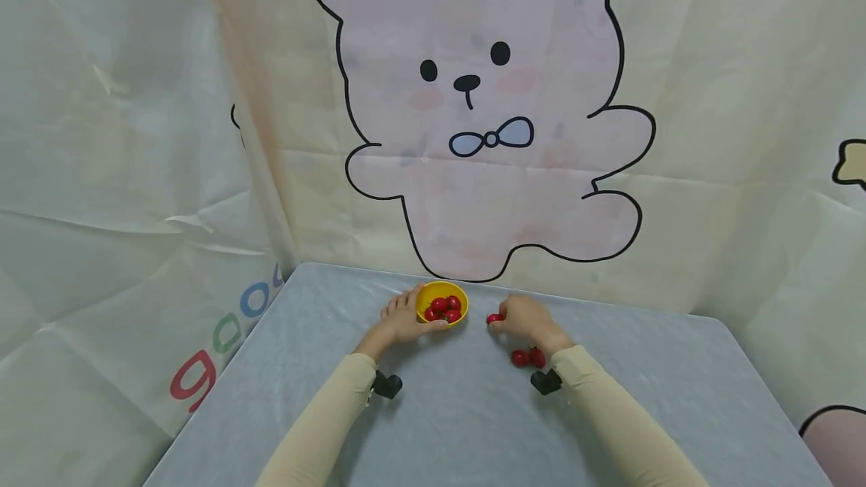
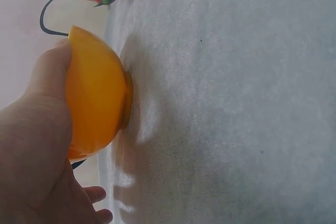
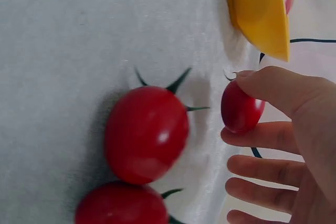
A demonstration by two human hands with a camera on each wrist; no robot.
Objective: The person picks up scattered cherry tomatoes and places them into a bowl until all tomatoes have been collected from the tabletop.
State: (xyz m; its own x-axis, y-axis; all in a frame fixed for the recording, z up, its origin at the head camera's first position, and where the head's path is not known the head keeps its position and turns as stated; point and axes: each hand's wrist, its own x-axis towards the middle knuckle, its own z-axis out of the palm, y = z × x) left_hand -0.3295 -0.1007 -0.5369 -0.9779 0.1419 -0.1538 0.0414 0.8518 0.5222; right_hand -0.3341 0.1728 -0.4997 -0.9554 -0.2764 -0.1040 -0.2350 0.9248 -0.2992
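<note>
My left hand (image 1: pixel 402 319) steadies a yellow bowl (image 2: pixel 97 93) from its left side, thumb along the near rim and fingers around the far side. Several red cherry tomatoes (image 1: pixel 440 305) lie inside the bowl. To the right of it, my right hand (image 1: pixel 528 318) pinches one cherry tomato (image 3: pixel 241 107) between thumb and index finger, low over the table, its green stem end toward the bowl. The other right fingers are loosely extended in the right wrist view. Two more cherry tomatoes, one (image 3: pixel 147 135) touching the other (image 3: pixel 123 205), rest on the table nearer me.
A pale grey-blue cloth covers the table (image 1: pixel 467 419), whose far edge runs close behind the bowl. Behind it hangs a backdrop (image 1: pixel 473 194) with a cartoon bear, and a curtain with coloured letters (image 1: pixel 192 378) borders the left side. Each wrist wears a black camera mount.
</note>
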